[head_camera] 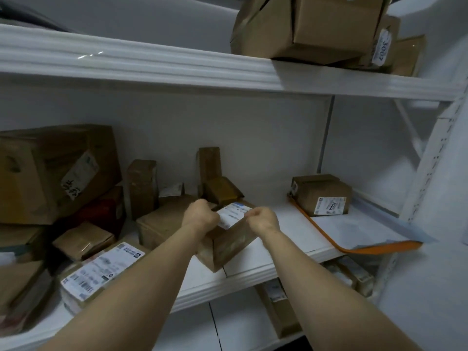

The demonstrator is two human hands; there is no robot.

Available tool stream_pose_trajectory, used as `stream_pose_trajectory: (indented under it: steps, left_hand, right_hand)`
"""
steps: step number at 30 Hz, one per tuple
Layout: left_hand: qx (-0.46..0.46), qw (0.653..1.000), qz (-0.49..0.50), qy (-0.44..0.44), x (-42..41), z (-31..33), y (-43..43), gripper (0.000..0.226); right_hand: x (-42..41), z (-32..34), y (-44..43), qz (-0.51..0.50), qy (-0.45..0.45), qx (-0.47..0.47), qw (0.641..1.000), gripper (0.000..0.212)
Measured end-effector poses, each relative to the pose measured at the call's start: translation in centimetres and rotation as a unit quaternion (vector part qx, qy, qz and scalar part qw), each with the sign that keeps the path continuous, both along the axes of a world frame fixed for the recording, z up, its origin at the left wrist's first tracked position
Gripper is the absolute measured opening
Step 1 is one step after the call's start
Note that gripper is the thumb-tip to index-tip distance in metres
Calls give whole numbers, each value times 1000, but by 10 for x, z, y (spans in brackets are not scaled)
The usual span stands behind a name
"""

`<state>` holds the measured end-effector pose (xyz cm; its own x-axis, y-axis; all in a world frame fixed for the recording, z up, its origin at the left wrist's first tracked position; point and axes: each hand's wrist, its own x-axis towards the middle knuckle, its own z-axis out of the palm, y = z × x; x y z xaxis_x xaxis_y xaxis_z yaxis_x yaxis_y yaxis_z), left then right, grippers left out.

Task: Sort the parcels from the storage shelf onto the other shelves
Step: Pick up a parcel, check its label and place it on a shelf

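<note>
Left hand [200, 216] and right hand [262, 219] clamp the parcel [229, 243] by its top edges — a shallow pinch that could let it slip onto the shelf [286, 231] beneath them.

Person's limbs inspected: left hand [200, 216] and right hand [263, 220] bare. Left forearm [141, 282] and right forearm [324, 279] uncovered along their whole visible length, slender, slightly blurred towards the lower edge.
</note>
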<state>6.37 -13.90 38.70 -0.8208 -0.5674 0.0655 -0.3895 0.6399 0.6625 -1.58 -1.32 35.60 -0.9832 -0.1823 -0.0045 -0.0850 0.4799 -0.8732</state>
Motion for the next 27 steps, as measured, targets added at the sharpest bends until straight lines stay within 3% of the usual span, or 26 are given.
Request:
stream_pose_trajectory:
  steps: [3, 10, 13, 18, 22, 27]
  left_hand:
    - [-9, 1000, -28, -10, -21, 3, -21, 11]
    - [-25, 999, -42, -19, -62, 13, -67, 14]
    - [-31, 998, -53, -33, -77, 14, -79, 23]
    - [-46, 996, -57, -43, -98, 12, -91, 16]
    - [-17, 999, -24, -34, -114, 9, -105, 20]
    - [-14, 999, -14, -38, -122, 10, -107, 23]
  right_hand:
    - [-22, 10, -17, 7, 41, 40, 998, 26]
    - [-58, 18, -68, 31, 106, 199, 974, 28]
    - [-74, 15, -86, 39, 83, 236, 968, 46]
    - [-106, 6, -106, 46, 32, 344, 938, 88]
    - [-129, -1, -119, 97, -9, 346, 933, 103]
    - [-142, -5, -125, 80, 32, 305, 948, 95]
